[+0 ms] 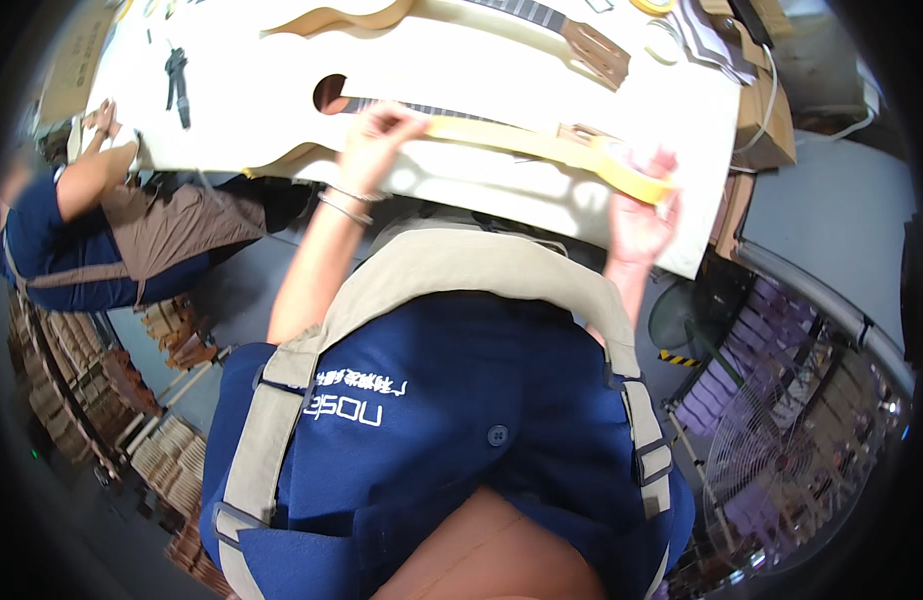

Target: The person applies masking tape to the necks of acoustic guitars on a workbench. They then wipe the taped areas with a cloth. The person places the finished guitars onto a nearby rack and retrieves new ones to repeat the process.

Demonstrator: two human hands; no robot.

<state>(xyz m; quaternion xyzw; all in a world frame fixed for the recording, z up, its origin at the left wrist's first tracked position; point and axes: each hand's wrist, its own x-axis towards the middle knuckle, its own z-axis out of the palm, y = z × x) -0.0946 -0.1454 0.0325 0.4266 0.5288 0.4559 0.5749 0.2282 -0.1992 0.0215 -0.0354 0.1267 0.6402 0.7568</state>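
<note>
Left hand (pixel 379 135): we pinched the tape (pixel 521 140) end against the guitar (pixel 281 120), by the worktop's (pixel 541 200) near edge.
Right hand (pixel 636 215): clamped on the tape roll (pixel 631 172), strip stretched taut.
Risk: we judged the strip could twist or stick crooked if tension slipped.

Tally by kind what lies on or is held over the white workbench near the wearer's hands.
Unfinished pale wooden guitars: 2
Yellow masking tape rolls: 2
Black hand tool: 1
Hands of the wearer: 2, left hand, right hand
Total: 7

co-worker's arm (pixel 91 175), floor fan (pixel 781 455), black clamp (pixel 177 82)
</note>
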